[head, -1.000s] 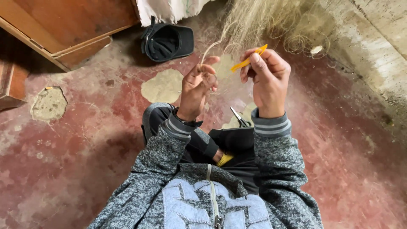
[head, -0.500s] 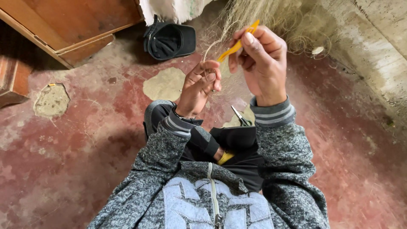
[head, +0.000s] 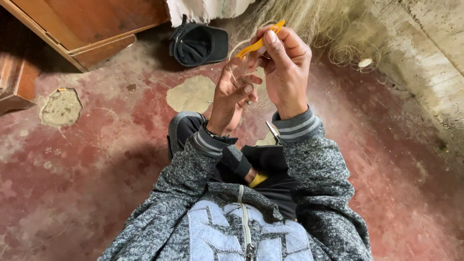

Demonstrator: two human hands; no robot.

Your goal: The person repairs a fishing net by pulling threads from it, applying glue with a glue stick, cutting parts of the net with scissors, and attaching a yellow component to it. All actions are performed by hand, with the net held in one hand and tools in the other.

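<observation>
Floor: worn red-painted concrete floor (head: pixel 96 159), blotched and pitted, with pale patches where the paint has gone; a rough grey wall (head: pixel 435 72) runs along the right edge.
Lap: grey knitted jacket (head: pixel 270 212) with a zip, dark trousers below it; a small metal tool, probably scissors or pliers (head: pixel 273 132), pokes up just beside the right cuff; too little shows to say which.
Left hand: the left hand (head: pixel 234 94) is raised over the knees, fingers curled and pinched together on a fine pale thread (head: pixel 236 48); the pinch looks closed on the line, though the strand is nearly too thin to follow.
Right hand: the right hand (head: pixel 285 63) is closed on a slim yellow netting needle (head: pixel 261 41), thumb and forefinger clamped on its rear part; the tip points up and left, just above the left fingers.
Thread: it loops from the left fingers up toward the needle; where it ends I cannot tell.
Beyond the hands: a heap of fine pale netting (head: pixel 314 24) lies against the wall, with a small white float (head: pixel 366 62) in it; a dark cap (head: pixel 200 43) lies upside down on the floor; a wooden cabinet (head: pixel 92 29) stands at far left.
Risk: the thread could slip from the left pinch if the needle pulls hard, since the hold is only fingertips; slack could snag in the loose netting behind, tangling the loop; the needle tip sits close to the left fingers and might jab them.
</observation>
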